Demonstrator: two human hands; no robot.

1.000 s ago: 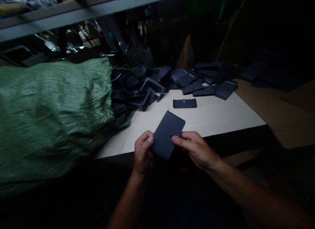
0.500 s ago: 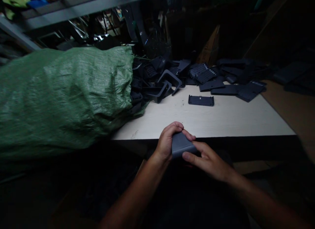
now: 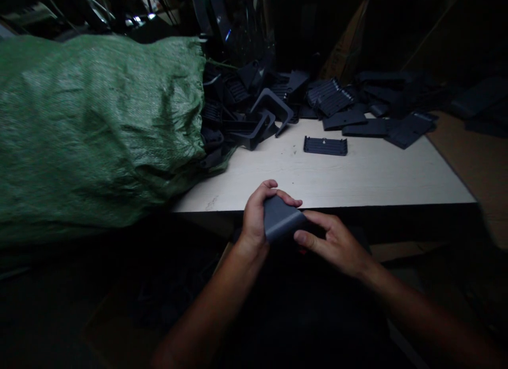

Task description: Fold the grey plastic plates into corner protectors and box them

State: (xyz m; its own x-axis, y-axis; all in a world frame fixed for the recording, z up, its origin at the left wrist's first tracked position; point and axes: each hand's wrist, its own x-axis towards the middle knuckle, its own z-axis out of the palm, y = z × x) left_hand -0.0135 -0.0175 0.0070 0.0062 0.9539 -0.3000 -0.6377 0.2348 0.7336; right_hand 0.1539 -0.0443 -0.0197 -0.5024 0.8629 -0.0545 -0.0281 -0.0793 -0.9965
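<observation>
My left hand [image 3: 256, 215] is wrapped round a dark grey plastic cover [image 3: 280, 223], fingers curled over its far edge. My right hand [image 3: 333, 242] grips the same cover from the right, thumb on its near corner. Both hands hold it just below the front edge of the pale wooden table [image 3: 357, 178]. The cover's underside is hidden.
A big green woven sack [image 3: 95, 125] lies on the table's left, spilling dark plastic parts [image 3: 254, 115]. A small ribbed black piece [image 3: 325, 145] lies alone mid-table. More flat black covers [image 3: 377, 123] are piled at the back right. Brown cardboard [image 3: 480, 162] lies right of the table.
The cover was held up flat over the table edge a second ago; it has been tilted and lowered below the edge. Both hands came closer around it.
</observation>
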